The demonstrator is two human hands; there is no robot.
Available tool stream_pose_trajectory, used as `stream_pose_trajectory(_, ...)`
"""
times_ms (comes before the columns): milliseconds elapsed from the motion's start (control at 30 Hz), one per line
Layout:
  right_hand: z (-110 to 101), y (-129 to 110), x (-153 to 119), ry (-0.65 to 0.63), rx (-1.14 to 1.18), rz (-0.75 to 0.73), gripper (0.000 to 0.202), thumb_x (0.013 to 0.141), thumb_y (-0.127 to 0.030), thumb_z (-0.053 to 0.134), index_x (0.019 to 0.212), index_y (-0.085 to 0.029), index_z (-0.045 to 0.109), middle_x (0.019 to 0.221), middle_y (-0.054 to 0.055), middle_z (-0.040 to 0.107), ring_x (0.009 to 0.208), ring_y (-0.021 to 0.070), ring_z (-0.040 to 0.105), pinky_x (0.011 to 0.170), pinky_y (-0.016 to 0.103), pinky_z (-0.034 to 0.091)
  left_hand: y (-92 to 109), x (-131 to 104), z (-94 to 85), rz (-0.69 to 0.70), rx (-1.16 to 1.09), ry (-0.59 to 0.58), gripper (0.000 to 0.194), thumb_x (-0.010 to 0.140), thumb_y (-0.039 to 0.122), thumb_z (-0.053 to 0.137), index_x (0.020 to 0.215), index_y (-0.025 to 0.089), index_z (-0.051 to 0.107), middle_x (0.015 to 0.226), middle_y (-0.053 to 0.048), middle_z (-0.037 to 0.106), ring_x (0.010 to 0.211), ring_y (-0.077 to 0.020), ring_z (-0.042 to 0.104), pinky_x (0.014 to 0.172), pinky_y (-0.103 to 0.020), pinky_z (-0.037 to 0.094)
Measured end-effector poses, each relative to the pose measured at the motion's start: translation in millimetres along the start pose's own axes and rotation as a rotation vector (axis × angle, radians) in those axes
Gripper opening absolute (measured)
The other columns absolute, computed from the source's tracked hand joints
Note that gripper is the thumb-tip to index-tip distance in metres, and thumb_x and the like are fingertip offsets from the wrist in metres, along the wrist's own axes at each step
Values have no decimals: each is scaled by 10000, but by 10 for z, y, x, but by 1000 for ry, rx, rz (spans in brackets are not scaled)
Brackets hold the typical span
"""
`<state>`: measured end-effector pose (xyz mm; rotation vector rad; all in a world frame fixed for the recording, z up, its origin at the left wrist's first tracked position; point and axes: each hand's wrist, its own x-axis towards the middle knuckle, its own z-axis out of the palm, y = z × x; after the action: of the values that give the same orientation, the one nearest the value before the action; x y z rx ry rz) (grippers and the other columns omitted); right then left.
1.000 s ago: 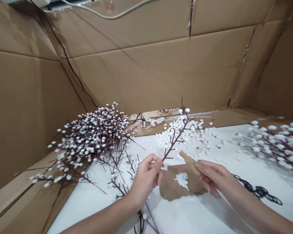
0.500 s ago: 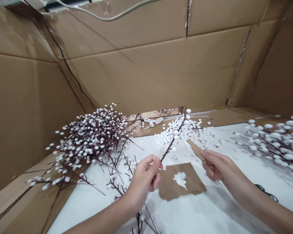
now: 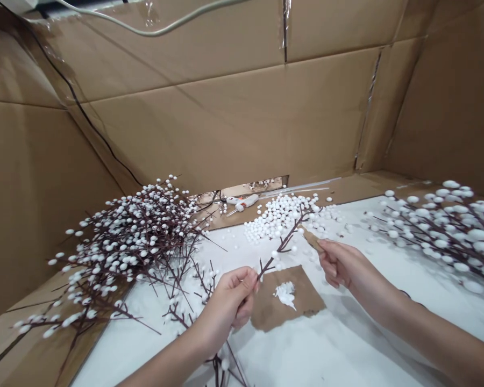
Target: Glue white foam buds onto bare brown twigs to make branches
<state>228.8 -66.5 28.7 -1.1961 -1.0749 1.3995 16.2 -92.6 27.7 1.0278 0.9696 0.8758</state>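
My left hand (image 3: 232, 298) pinches the lower end of a dark brown twig (image 3: 284, 243), which slants up and to the right with short side shoots. Between the fingers of my right hand (image 3: 342, 263) is a narrow strip of cardboard (image 3: 311, 238); its tip is close to the upper part of the twig, and I cannot tell whether they touch. Below and between both hands lies a torn cardboard piece (image 3: 266, 309) with a smear of white paste (image 3: 285, 295) on it. Loose white berries (image 3: 284, 212) are heaped behind the twig.
A large bundle of white-berried branches (image 3: 133, 231) lies at the left, another (image 3: 443, 231) at the right. A glue gun (image 3: 244, 202) rests at the back. More bare twigs (image 3: 218, 365) lie near my left forearm. Cardboard walls (image 3: 210, 123) enclose the white table surface (image 3: 326, 349).
The twig has tilted lower, turning its side shoots outward. My right hand has brought the cardboard strip nearer to the twig's upper part. The whole view has shifted slightly.
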Motion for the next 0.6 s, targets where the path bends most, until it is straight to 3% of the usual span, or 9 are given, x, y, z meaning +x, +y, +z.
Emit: stream_pose_trajectory(600,39,24,-9,-69,-70,23,357,760,-452,478,522,-205,381,437,-70,354,379,74,299,428,238,230,-7,25,-27,-57,37,69,417,672,570,593,630,208,390,342,136,241,300,-20,65,296,-152,68)
